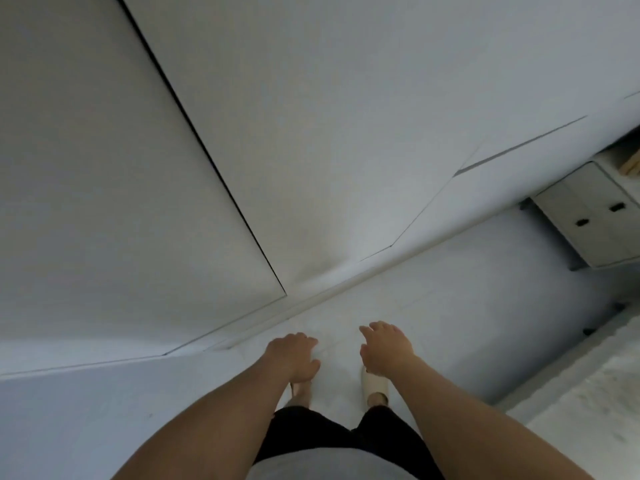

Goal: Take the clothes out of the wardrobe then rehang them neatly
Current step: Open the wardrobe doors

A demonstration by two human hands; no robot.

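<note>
1. The person stands close to a tall pale wardrobe (311,116), looking steeply down along its flat front panels.
2. The wardrobe fills the far and left part of the view; a dark seam (207,157) runs between two of its closed doors, from the far left down toward the floor.
3. No clothes show anywhere, so where they hang cannot be told.
4. The left hand (294,356) is stretched out low in front of the body, its fingers loosely curled and holding nothing.
5. The right hand (384,348) reaches forward just beside it, fingers relaxed and slightly spread, also holding nothing.
6. The two hands are near each other but apart, and neither touches the wardrobe.
7. Below the hands lies a pale floor (467,323), with a light slipper (374,384) on the right foot.
8. The person wears dark shorts (332,441) and a grey top (332,465).
9. At the far right stands a small grey cabinet (595,216) with two dark slot handles.
</note>
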